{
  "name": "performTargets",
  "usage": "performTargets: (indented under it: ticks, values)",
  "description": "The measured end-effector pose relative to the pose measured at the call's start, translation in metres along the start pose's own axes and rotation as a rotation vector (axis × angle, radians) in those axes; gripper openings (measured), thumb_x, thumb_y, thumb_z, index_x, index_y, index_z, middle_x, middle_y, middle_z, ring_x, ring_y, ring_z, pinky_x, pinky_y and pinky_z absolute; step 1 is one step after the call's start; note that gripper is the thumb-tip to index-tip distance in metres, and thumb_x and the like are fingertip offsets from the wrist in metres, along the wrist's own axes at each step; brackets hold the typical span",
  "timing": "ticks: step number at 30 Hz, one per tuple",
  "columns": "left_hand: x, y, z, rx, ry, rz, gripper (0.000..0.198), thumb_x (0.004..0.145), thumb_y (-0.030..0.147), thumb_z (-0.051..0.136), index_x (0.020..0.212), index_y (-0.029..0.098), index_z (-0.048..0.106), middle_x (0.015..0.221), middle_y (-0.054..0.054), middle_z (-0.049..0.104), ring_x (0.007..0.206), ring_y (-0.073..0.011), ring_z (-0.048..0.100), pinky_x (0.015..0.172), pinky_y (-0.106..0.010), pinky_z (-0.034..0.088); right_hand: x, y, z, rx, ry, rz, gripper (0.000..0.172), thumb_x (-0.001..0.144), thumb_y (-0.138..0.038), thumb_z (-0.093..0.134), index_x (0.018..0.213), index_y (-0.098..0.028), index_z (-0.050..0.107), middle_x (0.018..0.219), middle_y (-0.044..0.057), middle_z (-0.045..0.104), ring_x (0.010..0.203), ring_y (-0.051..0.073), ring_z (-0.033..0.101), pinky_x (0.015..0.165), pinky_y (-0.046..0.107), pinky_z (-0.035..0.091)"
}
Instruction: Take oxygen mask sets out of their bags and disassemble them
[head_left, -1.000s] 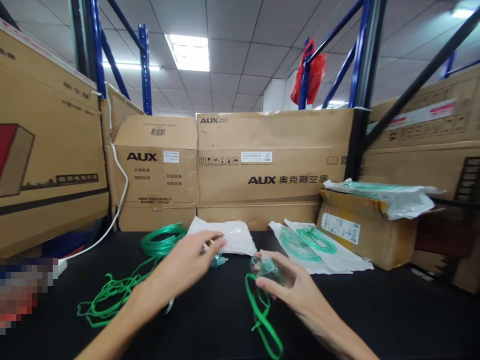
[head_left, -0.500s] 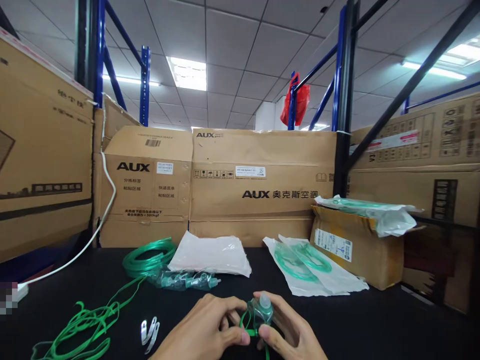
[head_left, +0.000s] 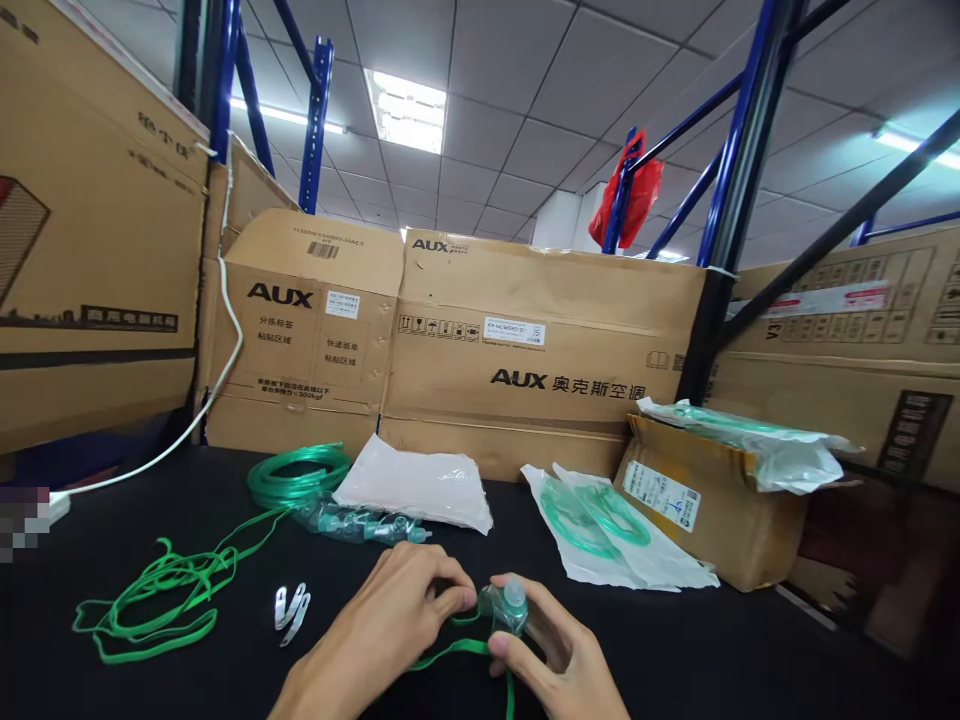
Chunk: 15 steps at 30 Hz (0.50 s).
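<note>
A small, clear green oxygen mask (head_left: 495,607) with a pale round port is held upright at the front middle of the table. My right hand (head_left: 559,645) grips it from the right, thumb in front and fingers behind. My left hand (head_left: 405,610) is closed in a pinch at the mask's left side, where a green elastic strap (head_left: 466,647) loops. One strap end hangs below my right thumb, and another length runs left under my left hand. Just what lies between my left fingertips is partly hidden, but strap shows beside them.
Loose green strap (head_left: 169,600) and several small metal strips (head_left: 291,612) lie at left. Behind are coiled green tubing (head_left: 296,472), bagged clear parts (head_left: 367,523), white sheets (head_left: 420,480) and packaged tubing (head_left: 600,515). A cardboard box (head_left: 701,500) stands at right; large cartons (head_left: 525,350) form the back.
My left hand has drawn slightly away from the mask, and the strap now stretches leftward beneath it. My right hand still holds the mask. The camera view has tilted.
</note>
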<state>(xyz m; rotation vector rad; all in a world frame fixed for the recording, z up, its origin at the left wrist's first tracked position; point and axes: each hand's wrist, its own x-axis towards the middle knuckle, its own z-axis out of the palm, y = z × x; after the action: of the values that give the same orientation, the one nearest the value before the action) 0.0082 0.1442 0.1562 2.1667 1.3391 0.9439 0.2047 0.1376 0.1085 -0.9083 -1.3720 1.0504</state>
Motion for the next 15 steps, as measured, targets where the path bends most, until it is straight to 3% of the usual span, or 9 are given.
performTargets:
  ticks: [5,10,15]
  values:
    - [-0.002,-0.003,-0.005,0.01,-0.018,-0.018,0.017,0.093,0.029,0.062,0.09,0.027,0.079,0.093,0.0,0.074,0.092,-0.0221,0.061,0.079,-0.03,0.038,-0.002,-0.004,-0.006,0.015,-0.043,0.03,0.039,0.072,-0.039,0.086,0.107,-0.023,0.077,0.103,0.006,0.076,0.084,0.022,0.067,0.069,0.029,0.059]
    - [0.001,0.002,-0.006,0.004,0.051,0.016,0.009,0.088,0.027,0.071,0.097,0.026,0.074,0.101,0.002,0.069,0.088,-0.0181,0.059,0.079,-0.028,0.039,-0.001,-0.01,-0.012,-0.031,-0.074,0.049,0.037,0.076,-0.043,0.083,0.108,-0.024,0.075,0.101,0.005,0.075,0.092,0.026,0.07,0.074,0.031,0.062]
    - [-0.002,0.002,0.0,0.001,-0.066,0.041,0.012,0.087,0.037,0.073,0.096,0.029,0.077,0.097,0.002,0.072,0.091,-0.0208,0.06,0.08,-0.028,0.039,-0.001,-0.003,-0.009,-0.02,-0.022,0.021,0.044,0.072,-0.05,0.084,0.105,-0.023,0.073,0.097,0.006,0.075,0.093,0.03,0.071,0.069,0.033,0.063]
